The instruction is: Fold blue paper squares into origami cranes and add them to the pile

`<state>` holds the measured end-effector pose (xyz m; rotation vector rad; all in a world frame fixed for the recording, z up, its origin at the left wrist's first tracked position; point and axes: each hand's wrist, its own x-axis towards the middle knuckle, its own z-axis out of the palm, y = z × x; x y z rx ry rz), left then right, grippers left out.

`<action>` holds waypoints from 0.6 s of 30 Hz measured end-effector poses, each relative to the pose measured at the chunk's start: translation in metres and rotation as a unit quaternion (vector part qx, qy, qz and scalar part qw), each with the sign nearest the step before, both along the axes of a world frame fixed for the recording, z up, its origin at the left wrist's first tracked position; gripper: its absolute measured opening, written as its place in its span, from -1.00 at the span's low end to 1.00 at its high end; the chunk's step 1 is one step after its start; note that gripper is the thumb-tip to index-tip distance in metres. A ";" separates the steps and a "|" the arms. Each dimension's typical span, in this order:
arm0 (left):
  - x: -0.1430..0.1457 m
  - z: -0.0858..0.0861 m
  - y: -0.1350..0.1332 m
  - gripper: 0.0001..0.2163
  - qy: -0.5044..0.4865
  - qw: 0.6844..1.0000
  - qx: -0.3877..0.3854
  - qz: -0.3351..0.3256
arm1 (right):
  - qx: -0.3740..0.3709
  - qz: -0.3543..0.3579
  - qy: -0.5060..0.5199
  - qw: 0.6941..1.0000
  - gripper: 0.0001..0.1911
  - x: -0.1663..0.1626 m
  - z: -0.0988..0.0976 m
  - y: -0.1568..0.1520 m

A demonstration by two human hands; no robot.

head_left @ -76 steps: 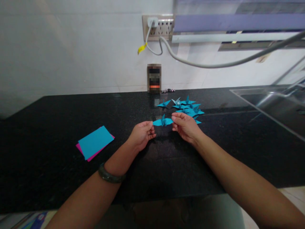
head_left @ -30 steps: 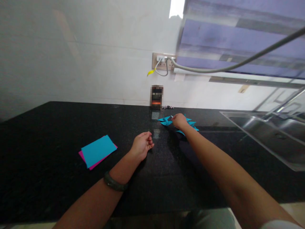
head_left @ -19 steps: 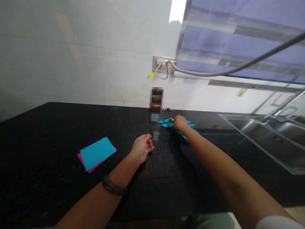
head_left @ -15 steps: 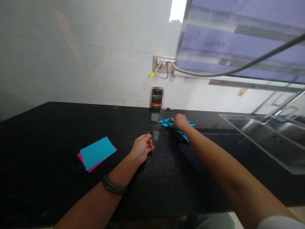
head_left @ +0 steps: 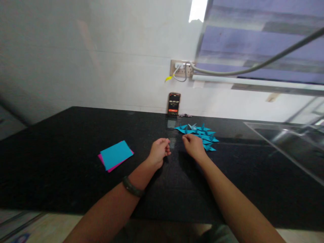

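R hand (head_left: pixel 194 145) is nearest the paper birds (head_left: pixel 206 133): they lie on the desk (head_left: pixel 167 195) just beyond its fingers & off to its R, group strung out slantwise, far L to near R. R fingers curled in, tips mostly hidden, so can't tell if anything's held or if they touch a bird. L hand (head_left: pixel 159 152) is apart from the birds, fingers narrow, thumb tip by index, nothing seen btwn them. Blue paper (head_left: pixel 116 155), atop pink paper (head_left: pixel 101 159), lies L of L hand, long axis slanting away to R
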<state>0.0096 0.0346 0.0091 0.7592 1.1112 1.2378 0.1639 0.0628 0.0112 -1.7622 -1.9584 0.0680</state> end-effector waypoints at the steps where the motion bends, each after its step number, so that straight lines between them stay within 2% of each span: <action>1: 0.000 0.003 0.001 -0.88 0.016 1.000 0.004 0.001 | 0.003 0.011 0.012 1.000 -0.71 0.000 -0.006 -0.004; 4: -0.013 0.014 0.007 -0.83 0.082 0.996 0.018 -0.002 | 0.011 0.051 0.040 0.998 -0.73 0.003 -0.019 -0.005; 6: -0.034 0.025 0.010 -0.86 0.144 0.989 0.038 -0.009 | 0.015 0.068 0.055 0.996 -0.73 0.005 -0.022 -0.003; 8: -0.063 0.036 0.010 -0.89 0.220 0.973 0.059 -0.029 | 0.016 0.077 0.067 0.995 -0.72 0.006 -0.022 -0.002; 10: -0.098 0.043 0.007 -0.83 0.296 0.952 0.068 -0.039 | 0.018 0.084 0.078 0.993 -0.72 0.005 -0.021 -0.003; 13: -0.143 0.042 -0.003 -0.73 0.398 0.912 0.078 -0.053 | 0.019 0.108 0.099 0.989 -0.74 0.001 -0.019 -0.007; 15: -0.163 0.036 -0.010 -0.55 0.588 0.795 0.095 -0.114 | 0.015 0.129 0.108 0.986 -0.75 -0.002 -0.017 -0.010; 16: -0.168 0.031 -0.013 -0.49 0.646 0.744 0.085 -0.147 | 0.012 0.139 0.108 0.984 -0.75 -0.003 -0.017 -0.011; 17: -0.172 0.027 -0.015 -0.47 0.684 0.706 0.068 -0.168 | 0.011 0.148 0.107 0.983 -0.75 -0.004 -0.016 -0.012; 18: -0.173 0.022 -0.016 -0.49 0.706 0.683 0.052 -0.177 | 0.012 0.154 0.106 0.982 -0.75 -0.004 -0.015 -0.013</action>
